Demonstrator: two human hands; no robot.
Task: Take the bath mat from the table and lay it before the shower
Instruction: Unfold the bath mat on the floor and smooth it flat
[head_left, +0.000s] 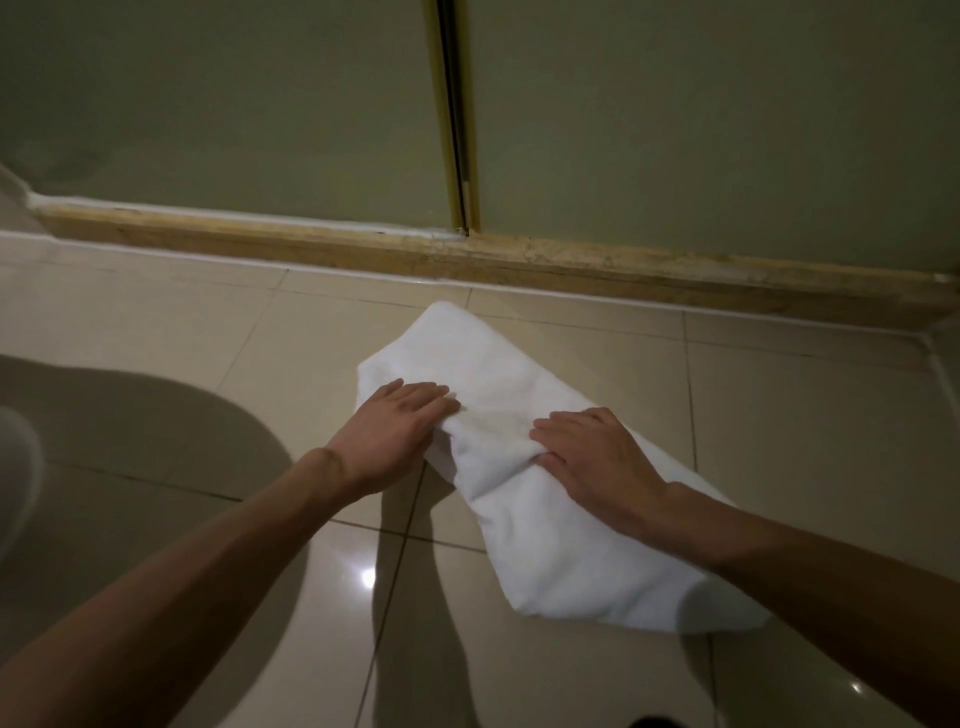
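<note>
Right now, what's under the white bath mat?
The folded white terry bath mat lies on glossy beige floor tiles, angled before the shower threshold. Left hand and right hand press on top. The tile beneath is covered, unseen.

glossy beige floor tiles (779, 426), stone threshold (519, 262)

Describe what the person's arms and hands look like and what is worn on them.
Both forearms are bare up to the frame edge, with no sleeves in view. The left hand and right hand wear no gloves, and no rings, watch or bracelet show.
</note>
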